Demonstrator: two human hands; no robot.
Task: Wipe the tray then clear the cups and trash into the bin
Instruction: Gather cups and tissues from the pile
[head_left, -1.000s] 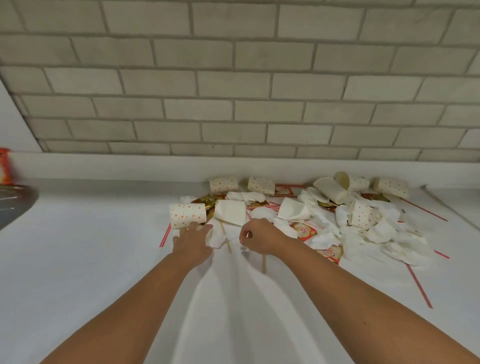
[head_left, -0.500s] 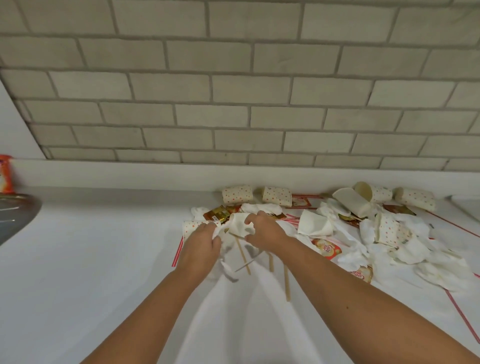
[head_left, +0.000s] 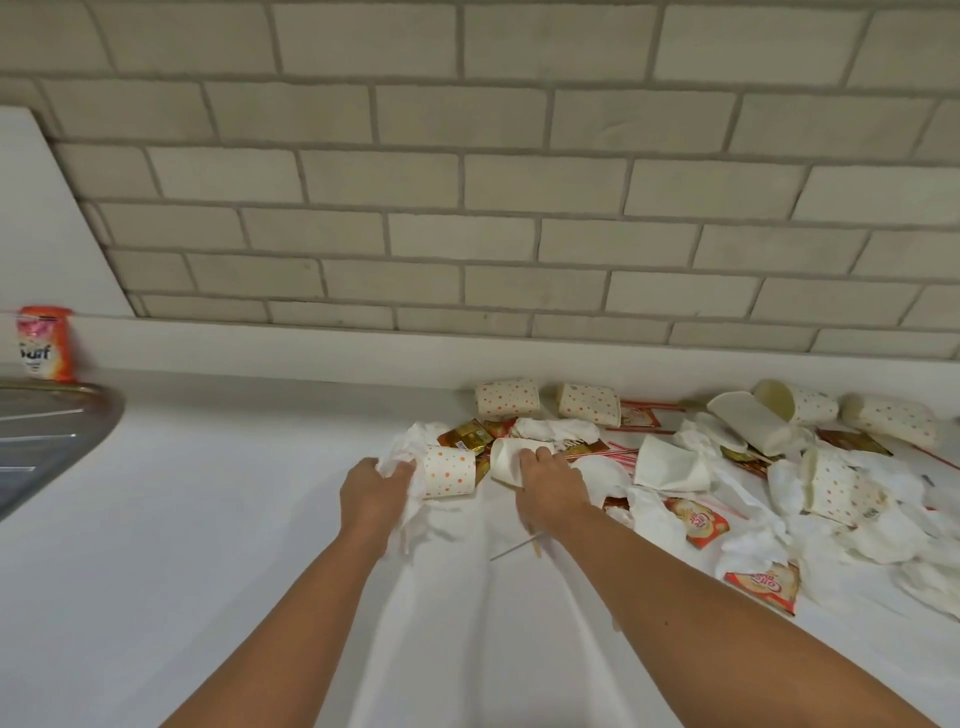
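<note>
Gripping crumpled white tissue (head_left: 397, 460) in our left hand (head_left: 371, 496), we curl our right hand (head_left: 550, 486) round a white paper cup (head_left: 505, 460); seemingly light, crushable, best held gently mid-wall.

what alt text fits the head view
Two bare hands reach into litter on a white counter: the left hand grips a crumpled tissue beside a dotted cup lying on its side, the right hand holds a plain white cup. More cups, tissues and sachets lie rightwards.
</note>
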